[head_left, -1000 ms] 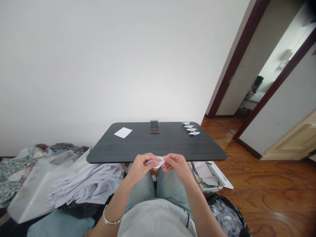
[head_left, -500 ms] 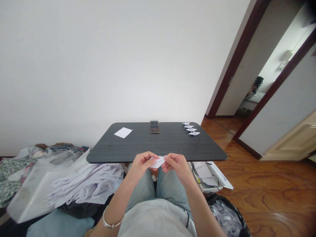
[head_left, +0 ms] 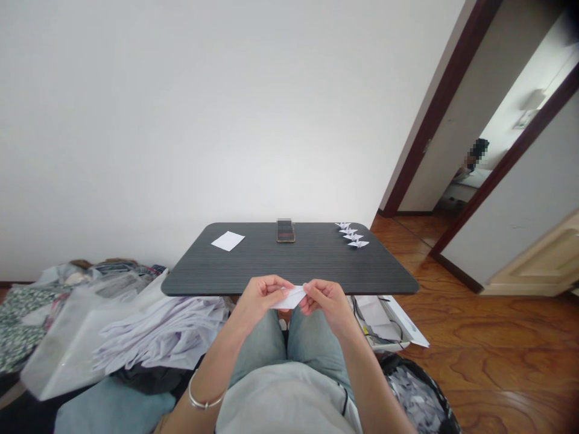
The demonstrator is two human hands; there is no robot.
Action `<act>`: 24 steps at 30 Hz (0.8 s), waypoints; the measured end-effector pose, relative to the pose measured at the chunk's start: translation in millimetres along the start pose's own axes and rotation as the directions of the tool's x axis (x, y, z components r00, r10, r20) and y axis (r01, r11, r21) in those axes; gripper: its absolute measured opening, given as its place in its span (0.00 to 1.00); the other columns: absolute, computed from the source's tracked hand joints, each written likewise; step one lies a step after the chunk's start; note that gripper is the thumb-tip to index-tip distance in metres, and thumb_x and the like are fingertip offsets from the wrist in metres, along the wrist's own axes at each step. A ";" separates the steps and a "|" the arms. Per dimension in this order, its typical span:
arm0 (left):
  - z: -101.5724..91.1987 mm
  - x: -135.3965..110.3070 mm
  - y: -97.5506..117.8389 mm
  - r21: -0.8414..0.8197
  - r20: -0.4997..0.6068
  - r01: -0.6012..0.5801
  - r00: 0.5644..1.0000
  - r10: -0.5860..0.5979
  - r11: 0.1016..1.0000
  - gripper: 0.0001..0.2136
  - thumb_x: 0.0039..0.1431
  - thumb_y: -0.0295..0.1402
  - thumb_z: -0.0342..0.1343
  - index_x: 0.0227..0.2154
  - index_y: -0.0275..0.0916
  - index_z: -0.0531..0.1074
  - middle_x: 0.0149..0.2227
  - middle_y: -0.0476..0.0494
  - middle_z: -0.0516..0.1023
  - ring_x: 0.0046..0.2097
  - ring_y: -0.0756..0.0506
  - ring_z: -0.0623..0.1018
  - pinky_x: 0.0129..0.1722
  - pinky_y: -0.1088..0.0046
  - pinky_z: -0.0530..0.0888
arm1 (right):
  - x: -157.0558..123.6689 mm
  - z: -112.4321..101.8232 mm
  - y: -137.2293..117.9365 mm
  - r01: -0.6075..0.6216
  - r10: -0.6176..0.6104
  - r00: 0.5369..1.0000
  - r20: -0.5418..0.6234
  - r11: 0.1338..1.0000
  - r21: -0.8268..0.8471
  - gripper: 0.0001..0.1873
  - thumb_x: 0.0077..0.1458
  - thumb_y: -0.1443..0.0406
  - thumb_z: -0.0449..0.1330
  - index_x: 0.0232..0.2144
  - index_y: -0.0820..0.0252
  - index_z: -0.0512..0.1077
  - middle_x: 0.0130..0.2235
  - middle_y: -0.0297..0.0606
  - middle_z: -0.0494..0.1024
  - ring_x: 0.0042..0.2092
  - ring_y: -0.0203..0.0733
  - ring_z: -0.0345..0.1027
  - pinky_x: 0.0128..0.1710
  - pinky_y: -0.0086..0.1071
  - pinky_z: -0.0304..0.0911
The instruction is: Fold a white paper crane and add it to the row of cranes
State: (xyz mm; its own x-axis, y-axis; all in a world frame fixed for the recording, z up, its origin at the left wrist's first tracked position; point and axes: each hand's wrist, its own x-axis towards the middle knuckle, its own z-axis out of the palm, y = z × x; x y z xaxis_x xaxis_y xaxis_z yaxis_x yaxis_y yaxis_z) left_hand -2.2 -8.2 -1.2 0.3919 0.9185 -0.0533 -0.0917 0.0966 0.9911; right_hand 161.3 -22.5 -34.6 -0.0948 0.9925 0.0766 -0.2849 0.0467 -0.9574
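Two hands: raised together just beyond the knees, at the table's near edge.
Far left: floral cloth, clear plastic bag and white clothes are heaped below the table.
Left hand: clenched in a pinch on the paper's left end; metal bangle is worn at the wrist.
Center: folded white paper is held in the air between both hands.
Right hand: fingertips are closed on the paper's right end.
Table: loose white sheet, phone and four paper cranes are laid out.
Far right: cardboard box and patterned bag are placed by the table.
Change: paper is shown slightly more exposed between the hands.
Hidden: folds under the fingers are concealed; box contents are hard to make out.
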 end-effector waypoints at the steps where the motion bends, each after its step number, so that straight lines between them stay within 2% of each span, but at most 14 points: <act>1: 0.3 -0.3 0.8 0.002 0.004 0.001 1.000 -0.001 1.000 0.12 0.41 0.35 0.64 0.28 0.31 0.75 0.23 0.45 0.77 0.23 0.52 0.73 0.25 0.78 0.69 | -0.3 0.2 -0.5 0.000 0.000 1.000 -0.002 1.000 -0.001 0.17 0.44 0.55 0.63 0.18 0.64 0.71 0.18 0.34 0.75 0.17 0.30 0.67 0.18 0.21 0.64; 5: 1.9 -0.9 2.2 0.025 0.014 0.016 1.000 -0.017 1.000 0.13 0.42 0.36 0.63 0.29 0.32 0.75 0.23 0.45 0.77 0.23 0.51 0.73 0.24 0.77 0.70 | -1.9 1.0 -2.5 0.013 -0.013 1.000 -0.028 1.000 -0.012 0.15 0.44 0.57 0.64 0.19 0.63 0.71 0.17 0.33 0.75 0.18 0.30 0.67 0.18 0.21 0.64; 12: 2.7 -1.2 3.9 0.077 0.049 0.012 0.999 -0.016 0.997 0.14 0.45 0.38 0.61 0.31 0.31 0.74 0.24 0.44 0.77 0.25 0.50 0.74 0.25 0.77 0.71 | -2.9 1.5 -3.5 0.040 -0.040 0.999 -0.009 0.998 -0.044 0.13 0.42 0.59 0.65 0.20 0.63 0.71 0.17 0.33 0.75 0.17 0.30 0.65 0.18 0.21 0.63; 24: 5.7 -3.2 4.0 0.111 -0.018 -0.059 0.998 0.062 0.992 0.13 0.43 0.36 0.62 0.29 0.31 0.72 0.24 0.45 0.77 0.24 0.51 0.73 0.24 0.77 0.71 | -4.1 -2.1 -2.8 0.070 -0.070 0.998 0.005 0.996 -0.047 0.12 0.41 0.59 0.66 0.24 0.63 0.74 0.20 0.34 0.76 0.21 0.32 0.69 0.22 0.25 0.67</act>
State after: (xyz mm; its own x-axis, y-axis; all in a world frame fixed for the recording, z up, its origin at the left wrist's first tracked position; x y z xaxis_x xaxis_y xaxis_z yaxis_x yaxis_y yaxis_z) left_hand 1.4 -12.8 3.7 0.3693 0.9293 0.0057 -0.0124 -0.0012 0.9999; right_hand 164.5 -26.4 -32.8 -0.0789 0.9863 0.1448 -0.2460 0.1215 -0.9616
